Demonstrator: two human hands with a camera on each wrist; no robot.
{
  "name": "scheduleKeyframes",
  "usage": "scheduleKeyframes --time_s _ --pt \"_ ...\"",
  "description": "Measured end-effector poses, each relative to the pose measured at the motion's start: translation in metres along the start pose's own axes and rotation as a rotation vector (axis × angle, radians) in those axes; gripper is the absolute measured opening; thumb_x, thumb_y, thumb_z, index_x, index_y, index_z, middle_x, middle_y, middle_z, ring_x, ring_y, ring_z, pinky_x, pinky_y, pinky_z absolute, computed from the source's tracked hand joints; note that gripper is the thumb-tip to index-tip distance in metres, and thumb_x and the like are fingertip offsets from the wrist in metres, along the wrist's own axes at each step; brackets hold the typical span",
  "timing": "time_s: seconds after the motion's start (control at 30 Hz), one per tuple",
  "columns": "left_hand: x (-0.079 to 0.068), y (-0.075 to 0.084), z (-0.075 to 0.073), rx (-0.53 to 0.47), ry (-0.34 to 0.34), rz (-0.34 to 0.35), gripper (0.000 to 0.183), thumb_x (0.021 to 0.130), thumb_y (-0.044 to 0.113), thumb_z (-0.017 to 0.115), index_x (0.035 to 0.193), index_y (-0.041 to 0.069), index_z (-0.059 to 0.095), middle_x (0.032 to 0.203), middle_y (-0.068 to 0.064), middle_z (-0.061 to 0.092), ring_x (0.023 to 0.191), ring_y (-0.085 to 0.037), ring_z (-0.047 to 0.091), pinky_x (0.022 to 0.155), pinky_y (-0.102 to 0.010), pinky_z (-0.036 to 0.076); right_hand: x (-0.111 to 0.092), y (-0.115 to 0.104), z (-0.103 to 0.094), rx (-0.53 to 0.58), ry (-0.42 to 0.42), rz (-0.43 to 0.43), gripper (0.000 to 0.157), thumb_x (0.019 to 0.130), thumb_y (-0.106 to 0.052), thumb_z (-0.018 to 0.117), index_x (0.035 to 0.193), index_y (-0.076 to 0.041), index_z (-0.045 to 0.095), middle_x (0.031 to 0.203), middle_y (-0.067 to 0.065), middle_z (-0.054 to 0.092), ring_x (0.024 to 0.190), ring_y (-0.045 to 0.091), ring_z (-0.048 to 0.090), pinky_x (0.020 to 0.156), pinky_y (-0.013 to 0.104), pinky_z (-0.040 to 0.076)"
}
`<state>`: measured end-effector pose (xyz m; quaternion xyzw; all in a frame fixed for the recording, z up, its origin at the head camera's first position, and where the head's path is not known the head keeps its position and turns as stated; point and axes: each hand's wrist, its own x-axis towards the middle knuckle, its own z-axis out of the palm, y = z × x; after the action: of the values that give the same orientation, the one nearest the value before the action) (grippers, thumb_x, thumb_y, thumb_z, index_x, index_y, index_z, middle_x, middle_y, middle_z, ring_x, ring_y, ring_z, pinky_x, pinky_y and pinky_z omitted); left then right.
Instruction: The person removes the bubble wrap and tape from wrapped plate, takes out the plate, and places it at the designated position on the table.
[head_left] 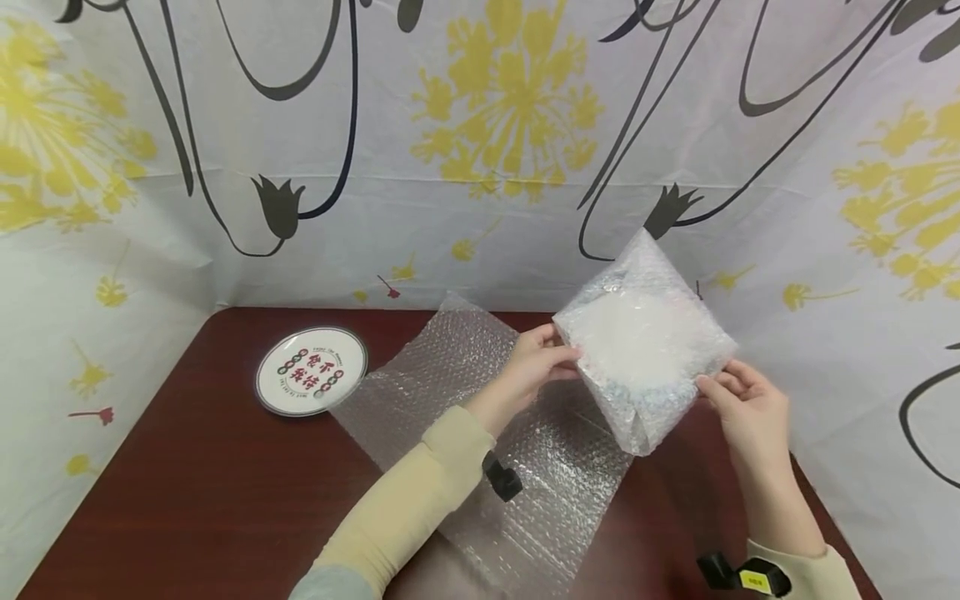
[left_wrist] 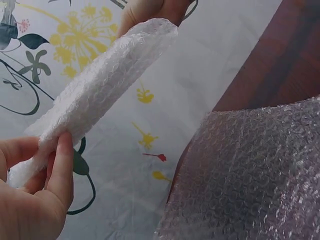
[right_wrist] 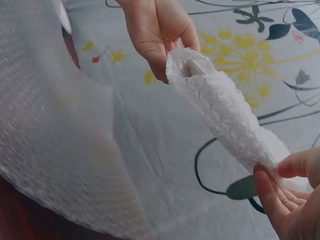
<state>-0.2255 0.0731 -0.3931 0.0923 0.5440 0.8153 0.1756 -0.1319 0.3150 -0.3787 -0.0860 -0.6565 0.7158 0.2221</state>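
A white plate-like thing wrapped in bubble wrap, a squarish bundle [head_left: 641, 342], is held up above the table's right side, turned on its corner. My left hand [head_left: 531, 367] pinches its left corner between thumb and fingers. At the opposite corner my right hand [head_left: 746, 408] pinches it too. Both wrist views show the wrapped bundle [left_wrist: 100, 85] nearly edge-on, with folded layers of wrap [right_wrist: 225, 105] at its side. Beneath lies a flat sheet of bubble wrap [head_left: 540, 492] on the table, apart from the bundle.
A round white plate [head_left: 311, 371] with red characters and a dark rim lies at the table's back left, touching or close to the sheet's corner. The dark red table [head_left: 225, 492] meets a patterned cloth backdrop [head_left: 420, 242] behind and at the sides.
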Motion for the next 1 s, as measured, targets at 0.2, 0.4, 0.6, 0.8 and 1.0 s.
scheduleKeyframes --time_s 0.2,0.4,0.6,0.8,1.0 --pt "-0.015 0.001 -0.015 0.038 0.032 0.046 0.027 0.078 -0.015 0.062 0.104 -0.010 0.059 0.079 -0.011 0.060 0.063 -0.017 0.063 0.068 -0.038 0.058 -0.011 0.011 0.011 -0.019 -0.048 -0.005 0.023 0.083 0.015 0.063 0.099 -0.002 0.059 0.070 0.000 0.062 0.066 0.008 0.061 0.057 0.019 0.054" --pt "-0.033 0.002 -0.033 0.080 0.034 0.074 0.026 0.077 -0.015 0.061 0.103 -0.012 0.058 0.080 -0.012 0.060 0.063 -0.018 0.063 0.069 -0.041 0.058 -0.021 0.020 0.026 -0.048 -0.074 -0.009 0.024 0.083 0.016 0.062 0.101 0.000 0.059 0.070 0.000 0.061 0.063 0.008 0.060 0.056 0.020 0.054" --pt "-0.048 0.000 -0.052 0.120 0.035 0.077 0.030 0.077 -0.015 0.061 0.106 -0.015 0.057 0.079 -0.012 0.059 0.063 -0.017 0.063 0.069 -0.043 0.058 -0.033 0.028 0.038 -0.093 -0.098 0.012 0.022 0.084 0.015 0.062 0.100 0.002 0.056 0.068 -0.001 0.061 0.059 0.009 0.061 0.054 0.020 0.053" --pt "-0.064 -0.002 -0.070 0.154 0.062 0.071 0.031 0.077 -0.015 0.061 0.108 -0.016 0.057 0.081 -0.014 0.061 0.064 -0.019 0.063 0.066 -0.039 0.058 -0.042 0.038 0.052 -0.096 -0.144 0.048 0.022 0.084 0.016 0.061 0.101 0.009 0.049 0.068 0.000 0.059 0.056 0.010 0.060 0.054 0.024 0.055" --pt "-0.075 -0.005 -0.086 0.194 0.088 0.067 0.030 0.077 -0.015 0.061 0.106 -0.016 0.057 0.081 -0.014 0.062 0.063 -0.019 0.063 0.066 -0.039 0.059 -0.049 0.049 0.063 -0.139 -0.173 0.078 0.024 0.084 0.016 0.060 0.103 0.011 0.047 0.068 0.000 0.056 0.058 0.011 0.060 0.055 0.027 0.055"
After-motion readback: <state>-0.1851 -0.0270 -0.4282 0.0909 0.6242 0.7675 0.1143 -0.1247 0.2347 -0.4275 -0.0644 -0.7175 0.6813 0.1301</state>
